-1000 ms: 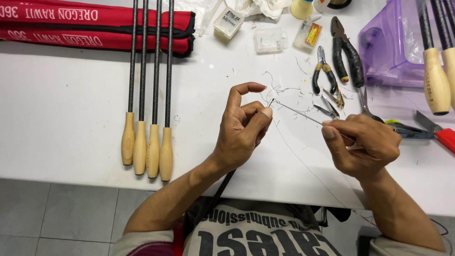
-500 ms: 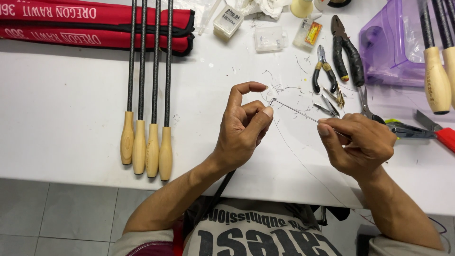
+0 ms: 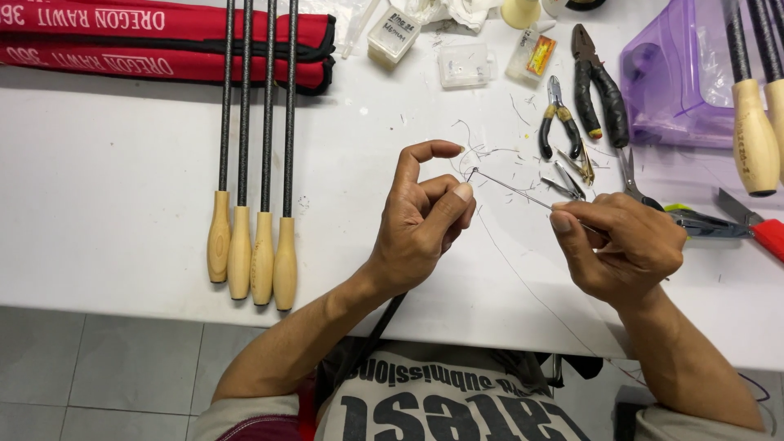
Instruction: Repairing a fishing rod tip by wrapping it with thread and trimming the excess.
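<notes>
Thin wire [image 3: 510, 189] held taut between both hands, looped end at left fingertips.
Left hand [image 3: 420, 220] pinched narrow on loop, index raised; right hand [image 3: 625, 245] closed on shaft. Judged best: kept tension steady, loop clear of offcuts [image 3: 482, 151] beyond, small pliers [image 3: 559, 122] beyond right knuckles.

— Count on the table [image 3: 106, 180], please.

— I see four rods with wooden handles [image 3: 251, 257] at my left and two more [image 3: 755, 135] at far right. Two red cases [image 3: 122, 37]. Two pliers: one black [image 3: 600, 77], one small [image 3: 559, 122]. One purple tub [image 3: 678, 73].

— Small boxes?

— Two clear ones [image 3: 464, 65].
</notes>
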